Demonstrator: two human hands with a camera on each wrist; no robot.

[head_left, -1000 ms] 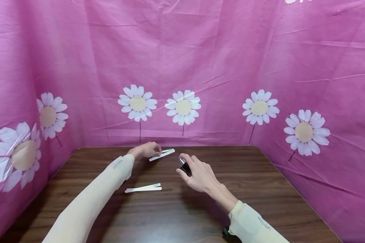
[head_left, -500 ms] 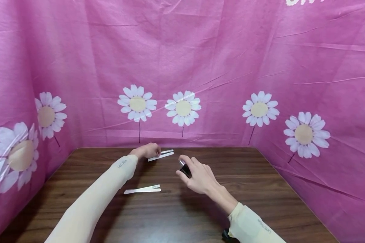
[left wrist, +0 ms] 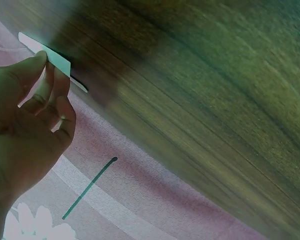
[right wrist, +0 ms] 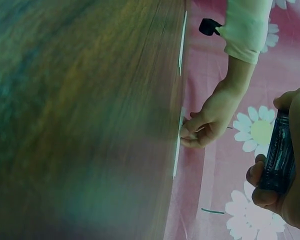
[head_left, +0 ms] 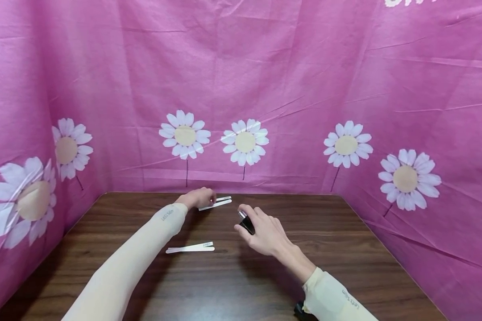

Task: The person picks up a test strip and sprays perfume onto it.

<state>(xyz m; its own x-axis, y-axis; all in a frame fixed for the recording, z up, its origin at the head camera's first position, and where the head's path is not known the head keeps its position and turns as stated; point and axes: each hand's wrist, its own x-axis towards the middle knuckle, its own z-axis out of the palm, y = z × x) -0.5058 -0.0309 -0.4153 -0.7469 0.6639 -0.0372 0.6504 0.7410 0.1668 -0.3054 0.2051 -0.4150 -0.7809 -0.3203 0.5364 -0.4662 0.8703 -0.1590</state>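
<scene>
At the far side of the table, my left hand (head_left: 198,197) pinches a white paper strip (left wrist: 60,63) between thumb and fingertips. A second white strip (head_left: 223,202) lies beside it, and the left ends of both are hidden by the hand in the head view. My right hand (head_left: 267,232) is raised over the table and grips a small dark glass spray bottle (right wrist: 277,157) with a silver top (head_left: 242,214). The index finger rests at that top, and the bottle tilts toward the left hand's strips.
Nearer on the wooden table (head_left: 225,285) lies another pair of white strips (head_left: 190,248), overlapping at their left ends with printing on one. Pink curtains (head_left: 289,89) with printed daisies stand along the back and both sides of the table.
The right ends of the far strips have spread slightly apart under my left hand. My right hand keeps its hold on the bottle in nearly the same spot. The head view shifts a little.
</scene>
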